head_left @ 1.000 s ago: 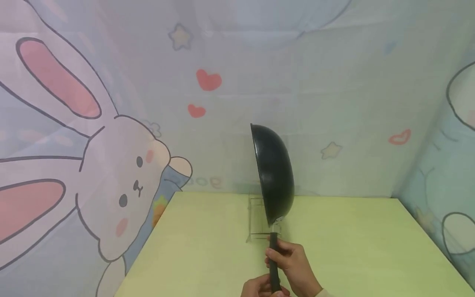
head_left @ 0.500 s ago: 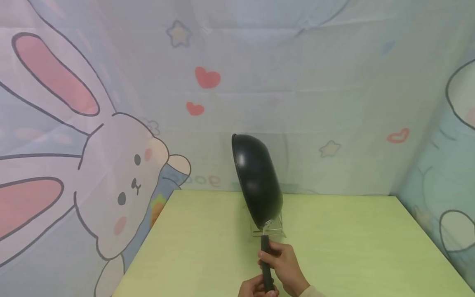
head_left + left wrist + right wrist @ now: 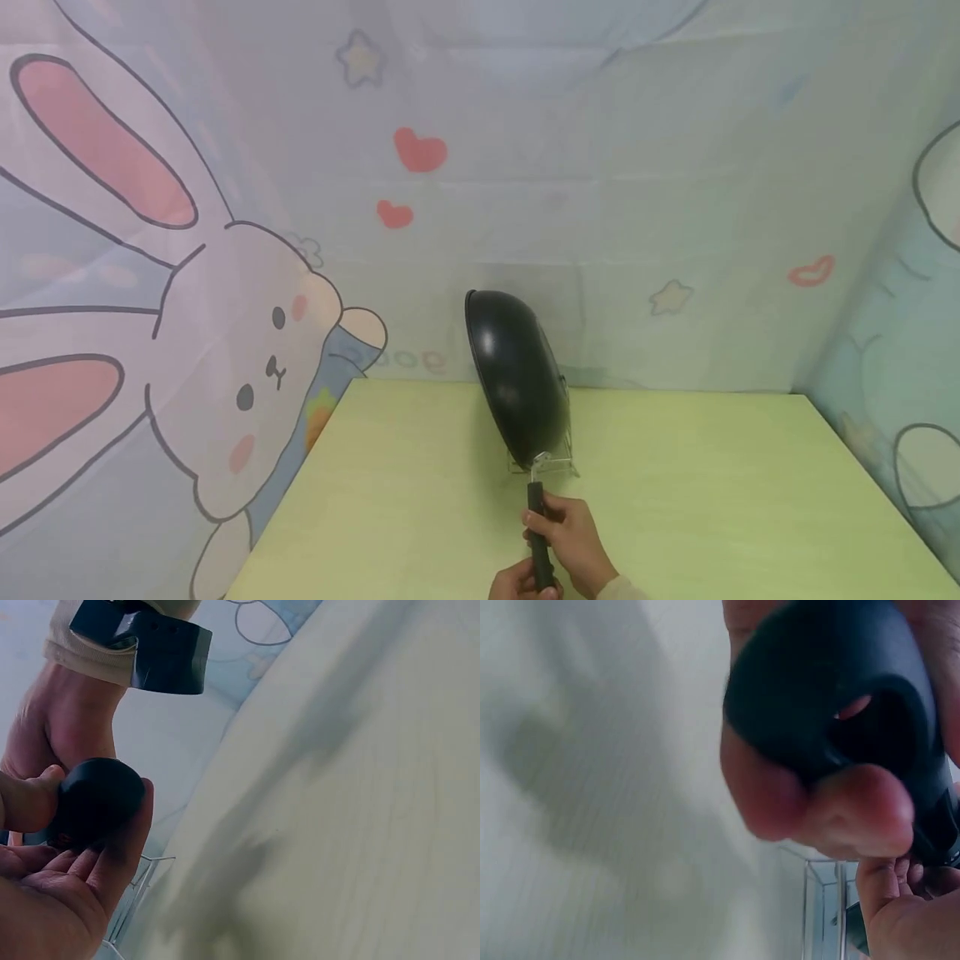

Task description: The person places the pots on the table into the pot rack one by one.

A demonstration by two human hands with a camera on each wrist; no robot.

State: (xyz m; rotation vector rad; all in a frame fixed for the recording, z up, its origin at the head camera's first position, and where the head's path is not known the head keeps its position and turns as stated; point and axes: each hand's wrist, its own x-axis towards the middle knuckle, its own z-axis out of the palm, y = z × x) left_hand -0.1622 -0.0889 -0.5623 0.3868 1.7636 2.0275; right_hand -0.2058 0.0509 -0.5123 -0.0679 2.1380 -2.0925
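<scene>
A black wok [image 3: 517, 375] is held on edge in the head view, its rounded outside facing right and its top leaning left. My right hand [image 3: 573, 537] grips the black handle [image 3: 536, 498] along its upper part. Lower down, my left hand [image 3: 513, 581] holds the handle's end. In the left wrist view, the left thumb and fingers close round that end [image 3: 97, 802]. The right wrist view shows the handle's hanging hole up close. Behind the wok's lower part stands a wire rack [image 3: 557, 459], mostly hidden by it; the wok overlaps it in this view.
The rack stands on a pale yellow-green tabletop [image 3: 697, 492], towards the back. Behind the table hangs a cloth backdrop [image 3: 600, 167] printed with a rabbit, hearts and stars. A dark strap [image 3: 172, 656] sits on the right sleeve in the left wrist view.
The wok has moved left and down over the rack, and its top now leans further left. Both hands keep their grip on the handle.
</scene>
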